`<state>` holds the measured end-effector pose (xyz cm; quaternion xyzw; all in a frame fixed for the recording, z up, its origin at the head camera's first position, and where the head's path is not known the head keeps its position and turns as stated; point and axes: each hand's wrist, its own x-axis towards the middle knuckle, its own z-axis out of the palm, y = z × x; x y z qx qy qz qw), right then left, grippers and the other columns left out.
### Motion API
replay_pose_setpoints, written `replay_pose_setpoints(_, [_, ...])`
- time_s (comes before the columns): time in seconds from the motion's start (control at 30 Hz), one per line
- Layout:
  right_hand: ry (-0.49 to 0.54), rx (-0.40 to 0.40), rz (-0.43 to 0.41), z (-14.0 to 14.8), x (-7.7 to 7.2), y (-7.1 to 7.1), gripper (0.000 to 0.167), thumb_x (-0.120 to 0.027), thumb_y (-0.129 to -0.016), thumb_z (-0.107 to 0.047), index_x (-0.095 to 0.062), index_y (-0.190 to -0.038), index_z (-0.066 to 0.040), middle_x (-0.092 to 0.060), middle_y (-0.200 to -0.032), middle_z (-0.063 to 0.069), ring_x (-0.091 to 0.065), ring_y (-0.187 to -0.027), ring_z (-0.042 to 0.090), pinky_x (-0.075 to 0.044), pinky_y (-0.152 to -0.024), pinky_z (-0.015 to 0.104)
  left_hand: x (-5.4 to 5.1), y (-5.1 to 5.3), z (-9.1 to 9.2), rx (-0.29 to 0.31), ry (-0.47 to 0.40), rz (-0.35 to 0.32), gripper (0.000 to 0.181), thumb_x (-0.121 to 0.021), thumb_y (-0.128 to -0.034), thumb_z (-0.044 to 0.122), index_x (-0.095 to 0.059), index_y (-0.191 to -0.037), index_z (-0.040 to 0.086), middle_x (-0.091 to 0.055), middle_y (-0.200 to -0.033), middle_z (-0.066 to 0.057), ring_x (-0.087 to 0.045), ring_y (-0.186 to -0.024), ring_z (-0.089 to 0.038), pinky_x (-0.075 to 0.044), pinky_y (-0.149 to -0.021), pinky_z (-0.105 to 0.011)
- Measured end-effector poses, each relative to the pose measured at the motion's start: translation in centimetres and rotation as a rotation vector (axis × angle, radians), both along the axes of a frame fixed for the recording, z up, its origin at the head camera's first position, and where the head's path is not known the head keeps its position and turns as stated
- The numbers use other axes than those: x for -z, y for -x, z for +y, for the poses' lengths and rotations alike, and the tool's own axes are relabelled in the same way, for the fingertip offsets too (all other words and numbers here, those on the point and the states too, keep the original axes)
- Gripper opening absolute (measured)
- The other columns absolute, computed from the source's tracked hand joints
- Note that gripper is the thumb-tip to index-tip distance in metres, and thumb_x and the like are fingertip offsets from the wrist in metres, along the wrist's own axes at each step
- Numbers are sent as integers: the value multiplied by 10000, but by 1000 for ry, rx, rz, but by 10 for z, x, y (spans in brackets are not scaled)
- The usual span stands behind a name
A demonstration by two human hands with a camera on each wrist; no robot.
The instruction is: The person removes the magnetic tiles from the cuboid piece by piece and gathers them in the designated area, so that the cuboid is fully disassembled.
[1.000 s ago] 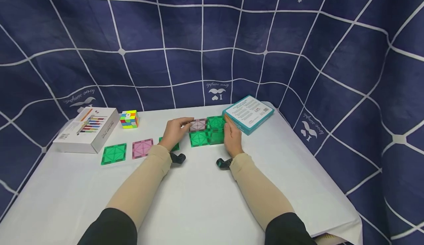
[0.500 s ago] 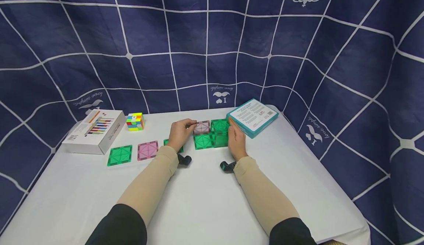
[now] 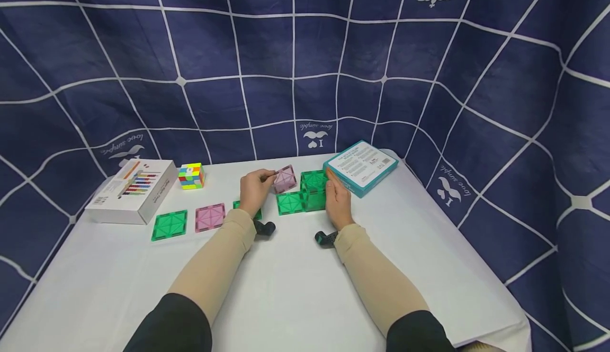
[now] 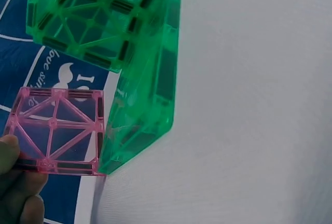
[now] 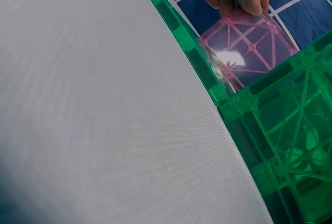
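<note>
Three tiles lie left on my tabletop (image 3: 295, 288): a green tile (image 3: 169, 225), a pink tile (image 3: 210, 217) and another green tile (image 3: 259, 215), mostly hidden behind my left hand (image 3: 253, 190). That hand's fingers pinch a tilted, see-through pink tile (image 3: 285, 179); my left wrist view shows thumb and fingers clamped at its edge, though only their ends fit in. Whether it touches the neighbouring green panel (image 3: 289, 203), I cannot tell. Next comes the green tile block (image 3: 314, 199), cut off in both wrist views. Only the head view shows my right hand (image 3: 339, 204), its fingers extended along the block's right side, and the teal box (image 3: 363, 167) beyond.
</note>
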<state>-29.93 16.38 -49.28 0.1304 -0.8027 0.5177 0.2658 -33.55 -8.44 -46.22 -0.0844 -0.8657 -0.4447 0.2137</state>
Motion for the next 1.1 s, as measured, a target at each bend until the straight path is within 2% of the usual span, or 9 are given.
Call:
replay_pose_setpoints(0.1, [8, -8, -4, -2, 0, -1, 462, -360, -1140, -243, -471, -1518, -4, -458, -1579, 191, -378, -1500, 374, -289, -1246, 449, 1, -1, -4, -17, -43, -8, 145, -764, -950, 164, -816, -1068, 99, -800, -982, -77, -753, -833, -206, -584, -730, -346])
replay_pose_setpoints(0.23, [20, -23, -5, -4, 1, -3, 447, -370, -1136, -209, -470, -1519, -2, -458, -1577, 198, -379, -1496, 389, -291, -1244, 459, -2, -5, -12, -32, -94, 20, 173, -762, -954, 181, -811, -1096, 96, -800, -1001, -79, -763, -834, -207, -542, -687, -249])
replay_pose_setpoints(0.4, [12, -27, -3, -7, 2, -3, 467, -352, -1141, -256, -465, -1526, -17, -455, -1580, 194, -380, -1500, 373, -295, -1244, 454, -15, -16, -33, -33, -149, 57, 191, -762, -955, 204, -809, -1107, 99, -801, -985, -75, -768, -828, -210, -494, -636, -141])
replay_pose_setpoints(0.5, [12, -21, 1, -8, 2, -4, 466, -353, -1142, -256, -468, -1524, -16, -458, -1578, 196, -384, -1501, 365, -297, -1244, 454, -25, -28, -52, -7, -164, 52, 203, -765, -955, 233, -809, -1118, 121, -801, -985, -61, -763, -826, -175, -509, -650, -118])
replay_pose_setpoints(0.67, [13, -16, -7, -6, 2, -5, 453, -360, -1140, -228, -472, -1517, -3, -459, -1575, 200, -383, -1496, 387, -290, -1247, 444, -39, -65, -95, 85, -114, -51, 276, -743, -970, 307, -787, -1185, 140, -792, -1018, -87, -729, -812, -58, -560, -708, -140])
replay_pose_setpoints(0.87, [23, -7, 8, -5, 1, -2, 441, -369, -1135, -198, -481, -1508, 10, -474, -1567, 190, -395, -1487, 386, -293, -1247, 434, -51, -117, -164, 169, -10, -275, 372, -725, -975, 374, -757, -1224, 100, -771, -1136, -75, -728, -876, -48, -605, -763, -223])
replay_pose_setpoints(0.97, [19, -17, 15, -4, 0, 0, 451, -364, -1138, -217, -476, -1512, 7, -469, -1570, 191, -390, -1491, 387, -290, -1249, 425, -50, -146, -199, 180, 21, -395, 417, -719, -976, 395, -743, -1238, 72, -764, -1147, -9, -722, -907, -53, -606, -776, -238])
replay_pose_setpoints(1.03, [22, -21, 14, -2, 0, 1, 461, -358, -1140, -240, -473, -1516, 2, -467, -1571, 193, -389, -1493, 381, -291, -1249, 424, -45, -164, -220, 179, 37, -469, 425, -724, -972, 386, -738, -1237, 54, -761, -1148, -3, -720, -923, -47, -610, -784, -253])
replay_pose_setpoints(1.1, [19, -13, 7, 1, 0, 1, 463, -360, -1140, -250, -476, -1517, -9, -468, -1574, 180, -389, -1495, 369, -293, -1247, 424, -37, -178, -238, 163, 81, -513, 409, -737, -964, 370, -746, -1218, 49, -760, -1155, -30, -708, -919, -21, -603, -769, -241])
